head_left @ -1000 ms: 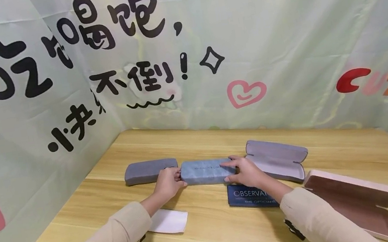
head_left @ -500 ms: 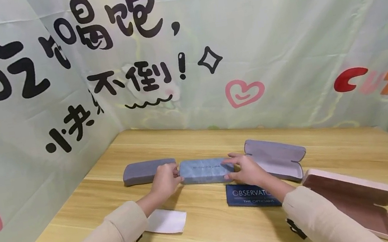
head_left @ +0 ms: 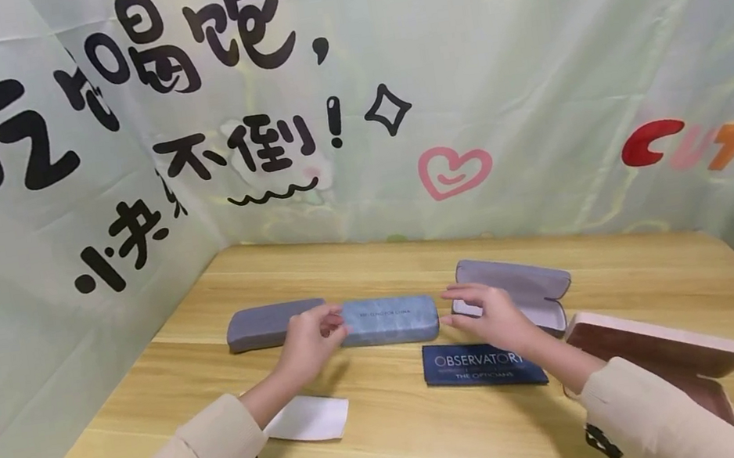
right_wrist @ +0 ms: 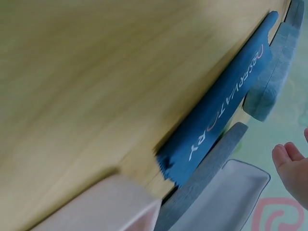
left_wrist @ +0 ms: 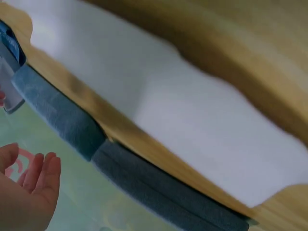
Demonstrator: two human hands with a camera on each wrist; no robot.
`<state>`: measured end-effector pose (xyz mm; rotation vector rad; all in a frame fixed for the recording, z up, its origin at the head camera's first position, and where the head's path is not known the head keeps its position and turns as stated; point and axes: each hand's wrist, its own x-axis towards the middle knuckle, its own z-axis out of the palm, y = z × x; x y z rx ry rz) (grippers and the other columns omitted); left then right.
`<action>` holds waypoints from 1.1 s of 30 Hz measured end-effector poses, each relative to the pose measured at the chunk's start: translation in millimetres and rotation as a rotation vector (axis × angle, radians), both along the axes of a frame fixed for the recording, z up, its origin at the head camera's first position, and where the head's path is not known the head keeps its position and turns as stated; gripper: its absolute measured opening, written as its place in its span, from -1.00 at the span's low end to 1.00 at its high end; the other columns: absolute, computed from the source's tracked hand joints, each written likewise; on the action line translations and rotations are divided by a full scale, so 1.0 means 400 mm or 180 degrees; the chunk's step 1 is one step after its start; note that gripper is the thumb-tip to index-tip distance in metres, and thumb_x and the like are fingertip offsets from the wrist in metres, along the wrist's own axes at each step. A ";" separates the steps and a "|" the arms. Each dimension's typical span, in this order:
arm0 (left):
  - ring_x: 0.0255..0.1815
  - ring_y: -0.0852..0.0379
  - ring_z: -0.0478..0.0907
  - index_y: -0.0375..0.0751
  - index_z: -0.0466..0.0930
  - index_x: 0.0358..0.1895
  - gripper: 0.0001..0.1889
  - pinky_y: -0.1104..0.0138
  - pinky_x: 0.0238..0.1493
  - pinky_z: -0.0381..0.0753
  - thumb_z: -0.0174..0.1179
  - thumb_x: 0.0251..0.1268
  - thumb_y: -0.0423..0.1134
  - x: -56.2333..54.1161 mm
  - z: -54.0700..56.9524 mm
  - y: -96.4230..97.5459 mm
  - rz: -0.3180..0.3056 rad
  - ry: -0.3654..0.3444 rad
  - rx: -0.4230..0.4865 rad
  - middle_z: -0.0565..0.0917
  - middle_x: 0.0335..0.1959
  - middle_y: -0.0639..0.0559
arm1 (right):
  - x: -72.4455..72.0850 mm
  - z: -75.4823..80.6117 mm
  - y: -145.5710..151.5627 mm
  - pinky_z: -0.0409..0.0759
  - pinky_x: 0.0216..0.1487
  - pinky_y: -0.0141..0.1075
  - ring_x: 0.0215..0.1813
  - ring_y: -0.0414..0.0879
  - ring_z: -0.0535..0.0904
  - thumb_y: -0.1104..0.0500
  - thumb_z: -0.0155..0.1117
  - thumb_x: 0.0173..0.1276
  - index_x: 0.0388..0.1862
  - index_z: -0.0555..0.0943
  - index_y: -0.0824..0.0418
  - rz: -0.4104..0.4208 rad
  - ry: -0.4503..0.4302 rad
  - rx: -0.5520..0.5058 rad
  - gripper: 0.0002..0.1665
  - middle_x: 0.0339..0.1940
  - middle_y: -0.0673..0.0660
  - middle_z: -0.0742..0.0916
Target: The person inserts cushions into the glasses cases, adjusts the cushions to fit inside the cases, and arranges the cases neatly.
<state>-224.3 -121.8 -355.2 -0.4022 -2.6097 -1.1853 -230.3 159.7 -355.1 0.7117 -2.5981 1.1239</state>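
A light-blue glasses case lies closed on the table, small lettering on its top. By its left end is my left hand, in front of the gap to a closed grey-purple glasses case. In the left wrist view the left hand has relaxed fingers and holds nothing; whether it touches the blue case is unclear. Just off the blue case's right end, my right hand hovers with thumb and fingers spread. Behind it stands an open lilac glasses case, partly hidden by the hand.
A dark-blue cleaning cloth marked OBSERVATORY lies in front of the blue case. An opened pink glasses case stands at right, partly behind the right sleeve. A white cloth lies near the left forearm. Printed curtains enclose the table.
My right hand has let go of the blue case and moved slightly right, away from its end. The left hand stays by the left end. The view has shifted a little.
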 end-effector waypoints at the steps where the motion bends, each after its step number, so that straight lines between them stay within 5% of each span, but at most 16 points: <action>1: -0.24 0.04 0.66 -0.36 0.60 -0.06 -0.69 0.26 -0.22 0.63 0.29 0.09 -0.35 0.003 -0.002 0.003 -0.0034 0.0001 0.0070 0.72 -0.26 -0.15 | 0.005 0.003 0.005 0.50 0.09 0.03 0.17 0.26 0.48 0.30 0.33 0.15 0.00 0.60 0.37 -0.0020 0.0030 -0.0021 -0.60 0.08 0.38 0.60; 8: -0.23 0.02 0.66 -0.35 0.62 -0.15 -0.73 0.34 -0.24 0.62 0.33 0.05 -0.33 0.024 -0.018 0.035 -0.0097 0.0016 0.0333 0.71 -0.23 -0.16 | 0.041 0.010 0.035 0.53 0.05 -0.01 0.12 0.24 0.51 0.29 0.34 0.14 -0.01 0.60 0.39 -0.0159 0.0080 -0.0169 -0.60 0.03 0.35 0.63; 19: -0.04 -0.17 0.58 -0.44 0.54 -0.05 -0.65 0.29 -0.14 0.62 0.29 0.11 -0.32 0.058 -0.066 0.102 -0.0542 -0.0396 0.0564 0.62 -0.06 -0.29 | 0.092 -0.039 0.088 0.53 0.02 0.02 0.06 0.19 0.56 0.27 0.36 0.13 -0.04 0.62 0.34 -0.0525 0.0087 -0.0008 -0.61 -0.07 0.26 0.69; 33: -0.03 -0.18 0.57 -0.51 0.48 -0.02 -0.57 0.19 -0.07 0.58 0.31 0.05 -0.34 0.077 -0.105 0.177 -0.0667 -0.0600 0.0627 0.60 -0.05 -0.33 | 0.124 -0.081 0.118 0.48 0.07 0.02 0.08 0.20 0.56 0.23 0.39 0.09 -0.06 0.63 0.32 -0.0726 -0.0009 0.0331 -0.60 -0.05 0.25 0.68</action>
